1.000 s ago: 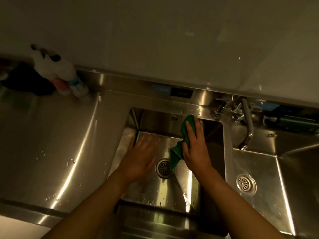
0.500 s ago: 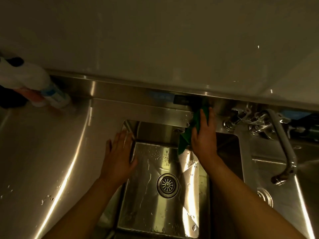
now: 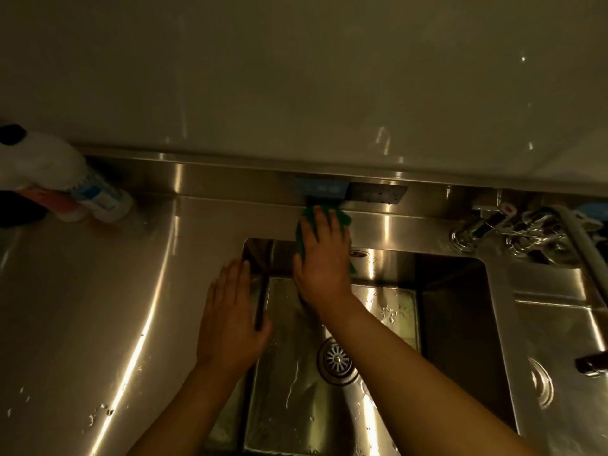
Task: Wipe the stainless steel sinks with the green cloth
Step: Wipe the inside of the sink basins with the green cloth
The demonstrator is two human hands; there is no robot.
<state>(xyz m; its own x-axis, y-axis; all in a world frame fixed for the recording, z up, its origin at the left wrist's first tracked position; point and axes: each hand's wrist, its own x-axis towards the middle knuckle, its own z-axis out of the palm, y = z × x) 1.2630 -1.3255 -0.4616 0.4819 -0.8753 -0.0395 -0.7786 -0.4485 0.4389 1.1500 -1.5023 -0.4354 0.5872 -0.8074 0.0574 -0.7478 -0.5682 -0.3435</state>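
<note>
My right hand (image 3: 320, 258) lies flat on the green cloth (image 3: 342, 218), pressing it with straight fingers onto the steel ledge behind the left sink (image 3: 454, 311). Most of the cloth is hidden under the hand. My left hand (image 3: 230, 320) rests flat with straight fingers on the sink's left rim and the counter beside it, holding nothing. The left sink has a round drain (image 3: 337, 360) and water drops on its floor. The right sink (image 3: 566, 343) shows at the right edge with its own drain (image 3: 541, 386).
A chrome tap (image 3: 506, 232) with a bent spout (image 3: 582, 245) stands between the two sinks at the back. A white spray bottle (image 3: 65, 179) lies at the back left of the wet steel counter (image 3: 98, 307). A pale wall rises behind.
My right hand has slid the cloth left along the back ledge. My left hand stays on the sink's left rim. The view has shifted, so everything sits more to the right.
</note>
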